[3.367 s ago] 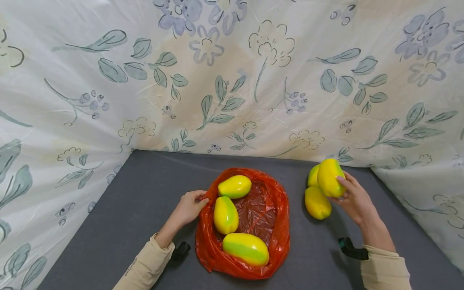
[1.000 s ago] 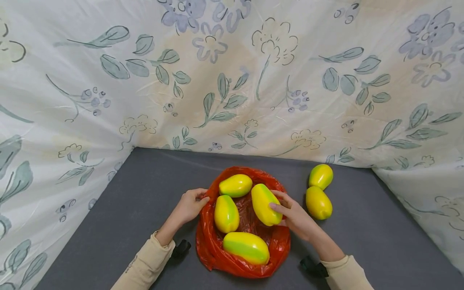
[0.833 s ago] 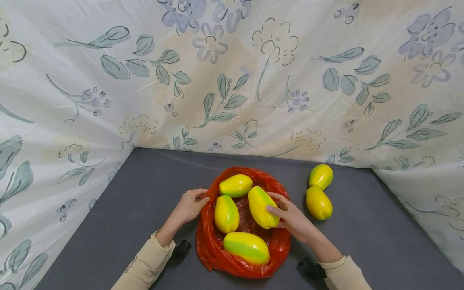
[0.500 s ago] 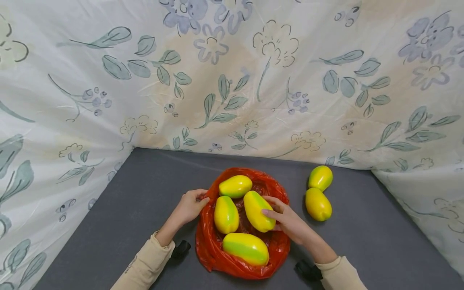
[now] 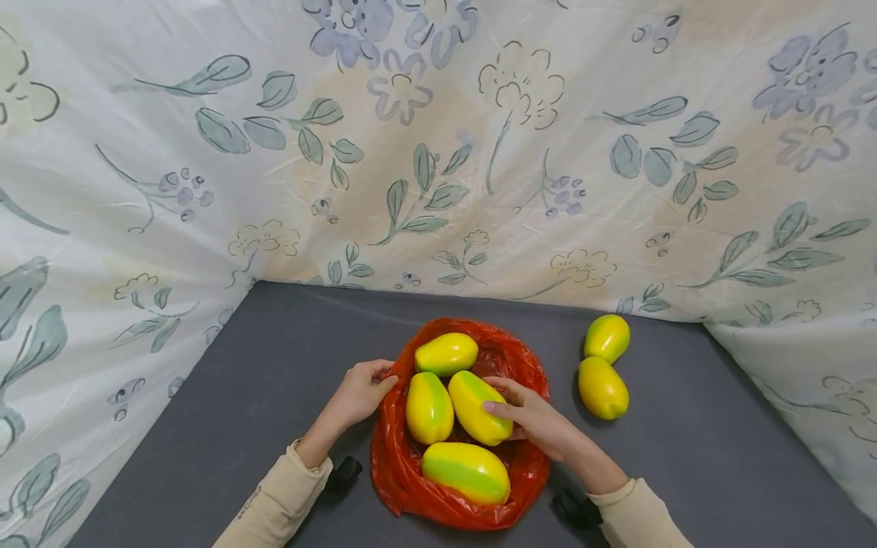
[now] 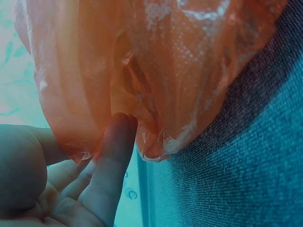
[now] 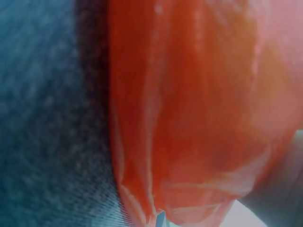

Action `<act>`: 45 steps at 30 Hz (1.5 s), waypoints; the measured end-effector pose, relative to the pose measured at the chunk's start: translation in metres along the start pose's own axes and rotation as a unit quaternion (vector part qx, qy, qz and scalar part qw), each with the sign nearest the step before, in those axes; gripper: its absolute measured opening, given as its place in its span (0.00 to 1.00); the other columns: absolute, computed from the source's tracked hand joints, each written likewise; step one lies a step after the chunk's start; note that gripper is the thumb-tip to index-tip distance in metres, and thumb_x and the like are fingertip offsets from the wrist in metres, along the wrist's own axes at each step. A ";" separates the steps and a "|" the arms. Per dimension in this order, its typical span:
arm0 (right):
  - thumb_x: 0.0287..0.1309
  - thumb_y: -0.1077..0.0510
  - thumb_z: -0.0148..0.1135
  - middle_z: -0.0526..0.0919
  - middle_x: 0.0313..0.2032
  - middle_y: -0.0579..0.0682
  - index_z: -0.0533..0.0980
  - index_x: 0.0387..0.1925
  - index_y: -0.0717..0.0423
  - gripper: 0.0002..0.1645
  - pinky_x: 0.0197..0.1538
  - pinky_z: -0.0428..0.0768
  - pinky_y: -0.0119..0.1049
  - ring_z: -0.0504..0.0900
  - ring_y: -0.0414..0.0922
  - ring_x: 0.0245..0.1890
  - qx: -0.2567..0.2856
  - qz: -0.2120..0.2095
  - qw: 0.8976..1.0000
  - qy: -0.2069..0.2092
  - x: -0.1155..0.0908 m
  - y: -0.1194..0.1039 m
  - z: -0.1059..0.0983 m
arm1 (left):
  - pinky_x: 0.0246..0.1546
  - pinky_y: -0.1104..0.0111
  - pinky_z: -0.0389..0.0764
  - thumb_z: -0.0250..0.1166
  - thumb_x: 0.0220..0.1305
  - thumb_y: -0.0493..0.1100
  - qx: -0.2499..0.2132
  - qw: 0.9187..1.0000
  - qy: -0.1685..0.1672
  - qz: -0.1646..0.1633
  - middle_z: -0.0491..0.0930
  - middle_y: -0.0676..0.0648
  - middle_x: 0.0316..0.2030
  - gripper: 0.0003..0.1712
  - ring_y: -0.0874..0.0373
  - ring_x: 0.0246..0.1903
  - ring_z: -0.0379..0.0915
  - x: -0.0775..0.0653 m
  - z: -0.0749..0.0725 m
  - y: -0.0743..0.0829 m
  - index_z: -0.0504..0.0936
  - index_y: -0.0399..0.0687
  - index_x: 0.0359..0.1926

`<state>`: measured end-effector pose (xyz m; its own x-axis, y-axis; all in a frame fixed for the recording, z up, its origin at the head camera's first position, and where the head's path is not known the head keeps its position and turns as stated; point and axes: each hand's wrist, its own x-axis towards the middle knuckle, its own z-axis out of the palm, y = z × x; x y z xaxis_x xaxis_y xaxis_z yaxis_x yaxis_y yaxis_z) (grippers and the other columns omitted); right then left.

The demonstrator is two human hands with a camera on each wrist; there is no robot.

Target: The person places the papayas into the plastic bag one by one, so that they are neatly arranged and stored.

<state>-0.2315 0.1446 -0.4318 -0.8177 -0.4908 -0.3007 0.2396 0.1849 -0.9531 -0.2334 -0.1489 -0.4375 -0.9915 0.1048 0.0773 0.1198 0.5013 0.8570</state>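
The right hand (image 5: pixel 537 418) gripped a yellow-green fruit (image 5: pixel 473 407) within the mouth of the red bag (image 5: pixel 530 369), while the left hand (image 5: pixel 359 392) pinched the bag's left rim. Three bagged fruits (image 5: pixel 466 470) lay near it; two outlying fruits (image 5: pixel 603 388) sat towards the bench's (image 5: pixel 288 358) far right corner. The step seemed to be placing the gripped fruit; the next move likely called for releasing it without disturbing its neighbours.
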 end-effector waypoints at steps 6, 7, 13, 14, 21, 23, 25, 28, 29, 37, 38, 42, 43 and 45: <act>0.63 0.48 0.61 0.71 0.53 0.60 0.57 0.69 0.57 0.39 0.47 0.78 0.48 0.77 0.52 0.45 0.008 -0.001 1.000 -0.007 0.002 0.000 0.000 | 0.34 0.61 0.81 0.62 0.63 0.34 0.003 1.000 0.002 0.008 0.82 0.47 0.36 0.14 0.54 0.34 0.80 0.000 0.000 0.001 0.81 0.36 0.50; 0.63 0.47 0.61 0.71 0.53 0.60 0.57 0.69 0.57 0.39 0.47 0.78 0.48 0.77 0.52 0.45 0.009 0.000 1.000 -0.007 0.003 0.000 0.000 | 0.34 0.61 0.81 0.62 0.63 0.34 0.002 1.000 0.002 0.009 0.82 0.47 0.35 0.14 0.54 0.34 0.80 0.000 0.000 0.001 0.81 0.35 0.49; 0.63 0.48 0.60 0.70 0.53 0.59 0.57 0.69 0.57 0.39 0.47 0.78 0.48 0.77 0.52 0.45 0.015 0.002 1.000 -0.002 0.004 -0.001 0.002 | 0.32 0.63 0.80 0.63 0.63 0.34 -0.004 1.000 0.000 0.008 0.82 0.48 0.35 0.14 0.55 0.32 0.80 0.000 0.000 0.000 0.81 0.36 0.50; 0.64 0.48 0.60 0.70 0.54 0.59 0.57 0.69 0.57 0.39 0.48 0.78 0.48 0.77 0.52 0.46 0.016 0.001 1.000 -0.001 0.004 -0.002 0.002 | 0.31 0.63 0.80 0.63 0.63 0.34 -0.004 1.000 0.000 0.008 0.82 0.48 0.35 0.14 0.56 0.32 0.79 0.000 0.000 -0.001 0.81 0.36 0.49; 0.64 0.48 0.59 0.69 0.55 0.60 0.56 0.69 0.58 0.39 0.49 0.77 0.50 0.76 0.51 0.47 0.012 -0.001 1.000 0.008 0.004 -0.004 0.006 | 0.31 0.64 0.80 0.63 0.63 0.34 -0.004 1.000 0.001 0.006 0.82 0.49 0.34 0.13 0.56 0.32 0.79 0.001 -0.001 -0.001 0.82 0.37 0.49; 0.64 0.47 0.59 0.68 0.55 0.60 0.55 0.69 0.58 0.39 0.49 0.77 0.50 0.76 0.51 0.47 0.010 0.002 1.000 0.011 0.005 -0.003 0.006 | 0.31 0.63 0.80 0.63 0.63 0.34 -0.004 1.000 0.002 0.006 0.82 0.48 0.34 0.13 0.56 0.32 0.79 0.001 -0.001 -0.001 0.82 0.36 0.49; 0.64 0.47 0.58 0.68 0.56 0.60 0.55 0.69 0.57 0.40 0.49 0.77 0.50 0.76 0.51 0.47 0.008 0.003 1.000 0.012 0.005 -0.002 0.006 | 0.31 0.63 0.80 0.63 0.63 0.34 -0.005 1.000 0.001 0.007 0.82 0.48 0.34 0.13 0.56 0.32 0.79 0.000 -0.001 -0.001 0.82 0.36 0.49; 0.65 0.46 0.58 0.67 0.56 0.60 0.55 0.69 0.57 0.39 0.50 0.76 0.50 0.75 0.52 0.48 0.006 0.002 1.000 0.009 0.006 0.000 0.005 | 0.31 0.63 0.80 0.63 0.63 0.34 -0.006 1.000 0.001 0.009 0.82 0.48 0.35 0.13 0.56 0.32 0.79 0.001 -0.001 -0.001 0.82 0.36 0.49; 0.65 0.46 0.57 0.67 0.56 0.60 0.55 0.69 0.56 0.39 0.50 0.76 0.50 0.74 0.52 0.48 0.005 0.001 1.000 0.007 0.007 0.000 0.004 | 0.31 0.63 0.80 0.63 0.63 0.34 -0.006 1.000 0.001 0.009 0.82 0.47 0.35 0.13 0.56 0.32 0.79 0.001 -0.001 -0.002 0.82 0.36 0.49; 0.66 0.46 0.56 0.66 0.59 0.59 0.56 0.69 0.57 0.38 0.53 0.74 0.46 0.73 0.51 0.51 -0.006 -0.001 1.000 -0.019 0.004 0.001 -0.001 | 0.31 0.63 0.80 0.63 0.63 0.33 -0.004 1.000 0.002 0.009 0.82 0.48 0.34 0.13 0.56 0.32 0.80 0.001 -0.001 -0.002 0.82 0.36 0.49; 0.66 0.46 0.57 0.66 0.59 0.59 0.56 0.69 0.57 0.38 0.53 0.74 0.45 0.73 0.51 0.51 -0.007 0.000 1.000 -0.020 0.003 0.001 -0.002 | 0.31 0.63 0.80 0.63 0.63 0.34 -0.004 1.000 0.001 0.008 0.82 0.48 0.34 0.13 0.56 0.31 0.79 0.001 -0.001 -0.002 0.82 0.36 0.49; 0.66 0.46 0.56 0.66 0.60 0.59 0.57 0.69 0.58 0.37 0.56 0.72 0.44 0.73 0.50 0.52 -0.015 -0.006 1.000 -0.017 0.003 0.002 -0.003 | 0.31 0.63 0.80 0.63 0.63 0.33 -0.003 1.000 0.001 0.007 0.82 0.48 0.34 0.13 0.56 0.31 0.79 0.001 0.000 -0.003 0.82 0.36 0.49; 0.66 0.46 0.56 0.66 0.61 0.59 0.57 0.69 0.58 0.38 0.57 0.71 0.44 0.73 0.50 0.53 -0.019 -0.008 1.000 -0.012 0.003 0.002 -0.003 | 0.31 0.63 0.81 0.63 0.63 0.34 -0.002 1.000 0.002 0.007 0.82 0.48 0.34 0.13 0.56 0.31 0.79 0.001 0.000 -0.002 0.82 0.36 0.49; 0.66 0.45 0.56 0.66 0.61 0.58 0.57 0.69 0.58 0.38 0.58 0.70 0.45 0.72 0.50 0.53 -0.030 -0.010 1.000 0.000 0.002 0.002 -0.004 | 0.32 0.63 0.81 0.63 0.63 0.33 -0.003 1.000 0.001 0.007 0.82 0.48 0.34 0.13 0.56 0.31 0.79 0.002 0.000 -0.002 0.82 0.36 0.49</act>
<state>-0.2344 0.1475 -0.4339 -0.8223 -0.4948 -0.2809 0.1911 0.2248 -0.9555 -0.2352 -0.1499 -0.4394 -0.9897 0.1098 0.0916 0.1343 0.4937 0.8592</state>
